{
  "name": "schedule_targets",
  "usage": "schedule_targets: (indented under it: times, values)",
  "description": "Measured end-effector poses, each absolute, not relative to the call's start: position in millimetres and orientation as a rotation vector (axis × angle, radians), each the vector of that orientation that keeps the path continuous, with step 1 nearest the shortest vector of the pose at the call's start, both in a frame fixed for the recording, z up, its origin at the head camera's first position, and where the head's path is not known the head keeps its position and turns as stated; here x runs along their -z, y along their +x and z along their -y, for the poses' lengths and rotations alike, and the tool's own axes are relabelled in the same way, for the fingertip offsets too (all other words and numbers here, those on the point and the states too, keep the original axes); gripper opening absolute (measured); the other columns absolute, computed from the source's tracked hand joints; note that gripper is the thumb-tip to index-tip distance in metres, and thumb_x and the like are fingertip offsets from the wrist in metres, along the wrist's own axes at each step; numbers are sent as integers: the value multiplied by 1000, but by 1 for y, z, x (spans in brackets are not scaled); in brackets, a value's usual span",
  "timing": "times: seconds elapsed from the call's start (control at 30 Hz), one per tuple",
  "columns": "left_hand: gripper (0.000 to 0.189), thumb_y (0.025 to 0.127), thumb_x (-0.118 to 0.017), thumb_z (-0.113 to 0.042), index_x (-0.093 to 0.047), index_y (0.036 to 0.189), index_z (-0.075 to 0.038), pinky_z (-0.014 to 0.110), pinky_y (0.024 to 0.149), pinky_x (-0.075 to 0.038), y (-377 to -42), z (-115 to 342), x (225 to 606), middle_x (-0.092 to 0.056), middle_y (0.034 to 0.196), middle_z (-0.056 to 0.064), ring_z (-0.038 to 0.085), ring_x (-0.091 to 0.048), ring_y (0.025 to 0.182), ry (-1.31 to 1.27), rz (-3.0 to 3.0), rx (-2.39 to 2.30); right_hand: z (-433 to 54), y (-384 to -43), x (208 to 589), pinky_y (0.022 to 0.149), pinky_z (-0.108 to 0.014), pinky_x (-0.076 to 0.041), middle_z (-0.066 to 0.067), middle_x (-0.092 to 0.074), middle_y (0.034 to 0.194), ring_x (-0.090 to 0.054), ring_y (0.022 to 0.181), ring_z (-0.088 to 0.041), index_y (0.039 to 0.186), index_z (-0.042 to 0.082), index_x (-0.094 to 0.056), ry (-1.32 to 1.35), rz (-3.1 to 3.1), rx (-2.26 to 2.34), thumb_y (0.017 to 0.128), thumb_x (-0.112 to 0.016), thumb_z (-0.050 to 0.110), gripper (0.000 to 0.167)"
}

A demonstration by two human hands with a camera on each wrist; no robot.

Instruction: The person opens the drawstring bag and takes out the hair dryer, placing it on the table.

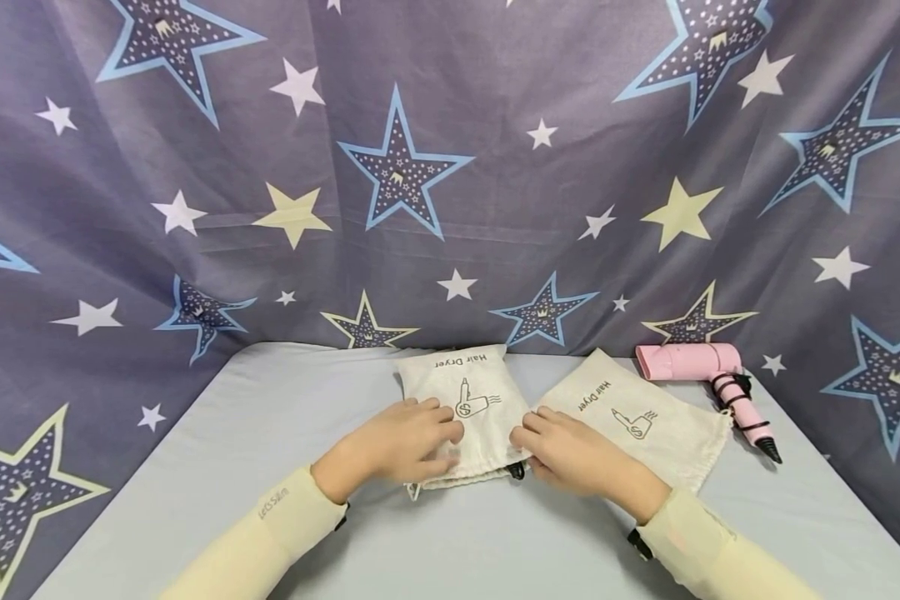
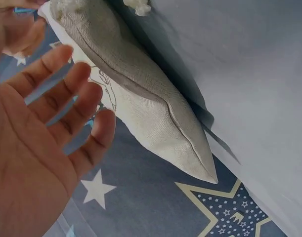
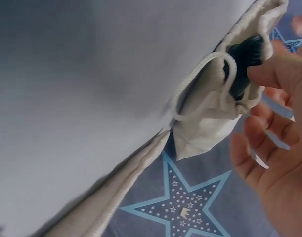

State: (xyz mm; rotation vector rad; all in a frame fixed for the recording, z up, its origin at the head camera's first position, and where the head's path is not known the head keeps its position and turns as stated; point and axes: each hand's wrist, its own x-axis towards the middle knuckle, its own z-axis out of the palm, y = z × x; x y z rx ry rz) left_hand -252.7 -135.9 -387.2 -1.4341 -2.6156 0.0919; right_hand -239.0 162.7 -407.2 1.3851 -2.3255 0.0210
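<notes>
A stuffed white drawstring bag [image 1: 438, 387] printed "Hair Dryer" lies at the table's middle, its open end toward me. My left hand [image 1: 412, 437] hovers over its left side, with fingers spread and loosely bent in the left wrist view. On the other side is my right hand [image 1: 570, 450], its fingers relaxed. In the right wrist view its thumb [image 3: 269, 71] comes right up to a black piece [image 3: 247, 57] poking out of the bag's mouth beside a white drawstring [image 3: 202, 64]. The rest of the bag's contents is hidden.
A second, flat "Hair Dryer" bag [image 1: 645, 417] lies to the right, partly behind my right hand. Beyond it rests a pink hair dryer [image 1: 690, 362] with its black cord wound round the handle. A star-patterned curtain [image 1: 495, 208] hangs behind the table [image 1: 195, 500].
</notes>
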Motion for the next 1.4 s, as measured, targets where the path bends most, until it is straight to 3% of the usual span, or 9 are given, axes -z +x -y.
schedule_targets:
  times: [0.27, 0.43, 0.53, 0.7, 0.87, 1.03, 1.27, 1.4]
  values:
    - [17, 99, -62, -33, -65, 109, -19, 39, 78, -50, -272, 137, 381, -61, 100, -2, 19, -56, 95, -1296, 2611, -53, -155, -228, 403, 71, -30, -45, 6, -47, 81, -48, 76, -16, 89, 16, -56, 1446, 2245, -6, 77, -77, 12, 24]
    - [19, 97, -64, -29, -65, 111, -17, 45, 81, -51, -288, 138, 377, -62, 107, 2, 23, -57, 101, -1182, 2661, 13, -147, -220, 405, 68, -27, -42, 9, -50, 77, -47, 72, -14, 87, 18, -62, 1519, 2229, 14, 82, -77, 18, 16]
    - [23, 96, -64, -27, -64, 117, -16, 47, 85, -51, -299, 138, 377, -62, 113, 4, 26, -57, 107, -1125, 2702, 34, -143, -216, 407, 71, -26, -44, 9, -57, 81, -51, 74, -12, 97, 18, -70, 1555, 2238, 48, 85, -76, 20, 13]
    - [30, 95, -66, -28, -62, 122, -14, 45, 88, -51, -315, 142, 382, -60, 116, 5, 27, -54, 105, -1067, 2744, 59, -137, -209, 410, 75, -26, -48, 7, -66, 94, -56, 81, -12, 117, 15, -73, 1589, 2282, 106, 89, -73, 23, 29]
    - [30, 96, -65, -25, -61, 123, -13, 41, 82, -48, -328, 149, 386, -58, 113, 5, 25, -49, 96, -1034, 2745, 121, -135, -207, 411, 75, -26, -47, 8, -63, 92, -53, 82, -12, 115, 15, -71, 1562, 2350, 141, 91, -70, 26, 26]
    - [29, 97, -61, -15, -60, 126, -12, 43, 88, -48, -338, 155, 385, -56, 117, 7, 26, -48, 101, -1001, 2798, 215, -135, -207, 412, 79, -28, -49, 4, -61, 96, -54, 86, -14, 122, 11, -70, 1525, 2391, 123, 90, -72, 26, 36]
    - [45, 86, -65, -3, -58, 130, -11, 43, 94, -47, -347, 160, 384, -55, 124, 8, 27, -49, 107, -970, 2898, 276, -136, -211, 412, 81, -31, -50, 1, -59, 103, -53, 91, -17, 126, 10, -67, 1451, 2423, 81, 88, -74, 24, 41]
    - [46, 82, -63, 6, -59, 124, -12, 43, 98, -46, -352, 163, 386, -55, 121, 8, 27, -49, 106, -959, 2921, 297, -135, -215, 411, 80, -31, -49, 1, -57, 100, -50, 89, -16, 125, 11, -68, 1421, 2431, 36, 87, -74, 20, 40]
